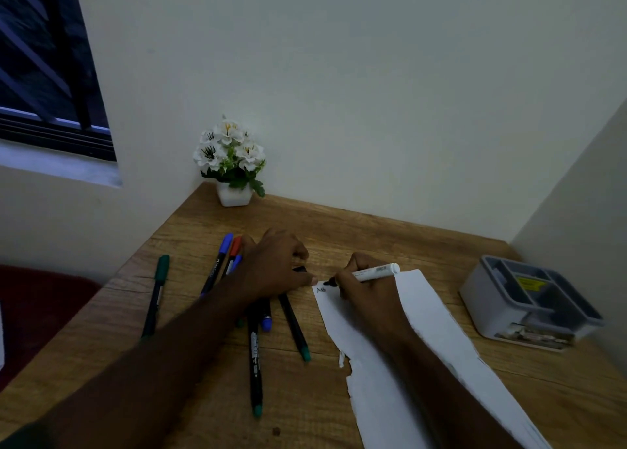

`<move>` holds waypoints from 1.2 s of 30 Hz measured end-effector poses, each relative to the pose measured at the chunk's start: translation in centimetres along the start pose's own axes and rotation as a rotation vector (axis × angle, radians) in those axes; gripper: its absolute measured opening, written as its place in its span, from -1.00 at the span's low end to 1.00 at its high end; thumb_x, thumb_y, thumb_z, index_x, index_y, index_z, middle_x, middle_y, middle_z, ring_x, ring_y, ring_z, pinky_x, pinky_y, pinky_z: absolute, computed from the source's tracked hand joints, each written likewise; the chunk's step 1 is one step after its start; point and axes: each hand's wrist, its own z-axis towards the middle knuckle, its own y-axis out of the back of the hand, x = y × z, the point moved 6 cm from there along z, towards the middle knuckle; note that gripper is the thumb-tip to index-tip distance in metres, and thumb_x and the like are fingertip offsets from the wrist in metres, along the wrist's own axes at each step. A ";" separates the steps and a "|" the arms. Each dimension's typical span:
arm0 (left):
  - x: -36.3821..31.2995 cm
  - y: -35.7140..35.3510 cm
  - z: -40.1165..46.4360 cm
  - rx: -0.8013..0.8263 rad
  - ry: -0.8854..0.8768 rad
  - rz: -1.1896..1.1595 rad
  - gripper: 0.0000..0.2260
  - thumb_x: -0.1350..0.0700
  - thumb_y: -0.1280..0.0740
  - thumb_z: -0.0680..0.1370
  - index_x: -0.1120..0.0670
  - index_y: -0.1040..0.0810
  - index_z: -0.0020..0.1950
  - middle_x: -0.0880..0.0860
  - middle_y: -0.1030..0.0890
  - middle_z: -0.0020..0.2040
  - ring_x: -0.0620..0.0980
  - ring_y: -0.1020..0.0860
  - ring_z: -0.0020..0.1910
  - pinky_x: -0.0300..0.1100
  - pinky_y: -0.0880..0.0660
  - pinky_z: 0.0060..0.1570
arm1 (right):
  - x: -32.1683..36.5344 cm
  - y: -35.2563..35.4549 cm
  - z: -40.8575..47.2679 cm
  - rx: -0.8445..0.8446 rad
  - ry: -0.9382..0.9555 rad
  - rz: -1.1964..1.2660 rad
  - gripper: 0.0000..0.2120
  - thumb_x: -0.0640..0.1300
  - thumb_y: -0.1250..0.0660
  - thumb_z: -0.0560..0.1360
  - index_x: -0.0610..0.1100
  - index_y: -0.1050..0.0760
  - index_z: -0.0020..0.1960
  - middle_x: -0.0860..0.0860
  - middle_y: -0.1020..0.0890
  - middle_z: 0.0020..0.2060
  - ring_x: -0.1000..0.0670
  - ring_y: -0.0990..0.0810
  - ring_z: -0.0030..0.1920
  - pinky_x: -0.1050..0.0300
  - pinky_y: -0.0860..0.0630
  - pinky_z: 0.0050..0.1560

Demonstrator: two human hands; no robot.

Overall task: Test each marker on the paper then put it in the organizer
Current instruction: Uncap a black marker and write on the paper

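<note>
The right hand (364,287) gripped a white marker (373,273) at mid-frame, fingers curled round its barrel, the black tip touching the top left corner of the paper (420,343). Small written marks lay on the paper just left of the tip. The left hand (276,265) lay just beside it to the left, fingers curled, one fingertip pressed down at the paper's corner; a small black item, possibly the cap (300,269), showed under its fingers, though whether it was held could not be told. The paper ran from centre to the lower right of the frame, its left edge torn. Loose markers (256,357) lay on the table (203,397) under and left of the left forearm, one green-capped marker (156,292) apart further left. The grey organizer (529,301) stood at the right, well apart from the hands. A white flower pot (234,163) stood at the table's far corner.
</note>
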 end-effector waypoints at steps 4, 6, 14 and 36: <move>0.1 -0.1 0.0 0.010 0.004 -0.005 -0.57 -0.27 -0.43 0.37 -0.11 -0.57 0.15 -0.18 -0.44 0.12 -0.07 -0.32 0.30 0.19 -0.21 0.31 | 0.0 1.7 -0.2 -0.033 0.042 0.182 -0.85 -0.22 -0.43 0.52 -0.15 -0.56 -0.22 0.10 -0.60 -0.33 0.28 -0.57 -0.34 0.45 -0.42 -0.38; 0.1 -0.2 0.1 0.009 0.005 0.013 -0.58 -0.28 -0.43 0.37 -0.13 -0.56 0.15 -0.18 -0.45 0.14 -0.08 -0.31 0.31 0.16 -0.20 0.30 | -0.3 1.3 0.0 0.009 0.039 0.148 -0.82 -0.26 -0.49 0.47 -0.14 -0.55 -0.26 0.06 -0.60 -0.35 0.18 -0.59 -0.32 0.36 -0.46 -0.33; 0.4 -0.3 0.4 -0.021 -0.019 0.008 -0.57 -0.30 -0.42 0.36 -0.13 -0.57 0.13 -0.20 -0.44 0.10 -0.09 -0.31 0.29 0.04 -0.19 0.16 | -1.9 0.5 -0.2 -0.003 -0.058 -0.040 -0.70 0.07 -0.42 0.42 -0.16 -0.50 -0.27 0.11 -0.51 -0.46 0.16 -0.52 -0.39 0.37 -0.41 -0.37; 0.1 0.0 0.0 0.000 0.007 0.007 -0.56 -0.29 -0.43 0.36 -0.13 -0.57 0.15 -0.19 -0.45 0.12 -0.08 -0.31 0.31 0.13 -0.19 0.27 | 0.2 1.3 -0.8 0.003 0.032 0.072 -0.73 -0.20 -0.43 0.48 -0.35 -0.45 -0.25 -0.19 -0.55 -0.37 0.14 -0.43 -0.44 0.36 -0.33 -0.46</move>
